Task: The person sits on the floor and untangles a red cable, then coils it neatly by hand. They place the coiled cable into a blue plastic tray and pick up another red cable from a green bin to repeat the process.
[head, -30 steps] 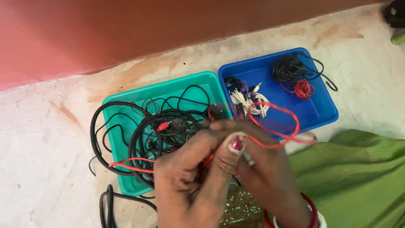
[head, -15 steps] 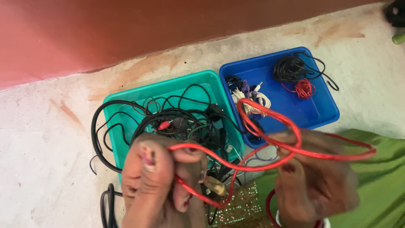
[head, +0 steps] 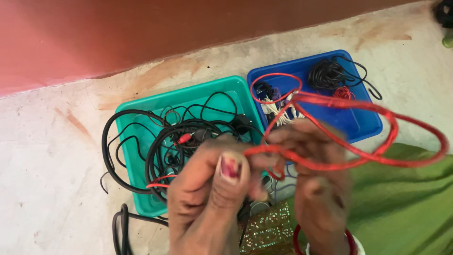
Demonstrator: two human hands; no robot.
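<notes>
Both hands, left hand [head: 207, 198] and right hand [head: 321, 189], pinch the red wire [head: 358, 156]; its loops arc rightward.

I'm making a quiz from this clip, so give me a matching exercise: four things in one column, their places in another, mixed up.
Things:
1. red wire
2. tangled black cables
3. white cable bundle
4. green cloth

Places:
A. in the blue tray
B. at the lower right
C. looped between the left hand and right hand
D. in the teal tray

Pairs: 1-C, 2-D, 3-A, 4-B
</notes>
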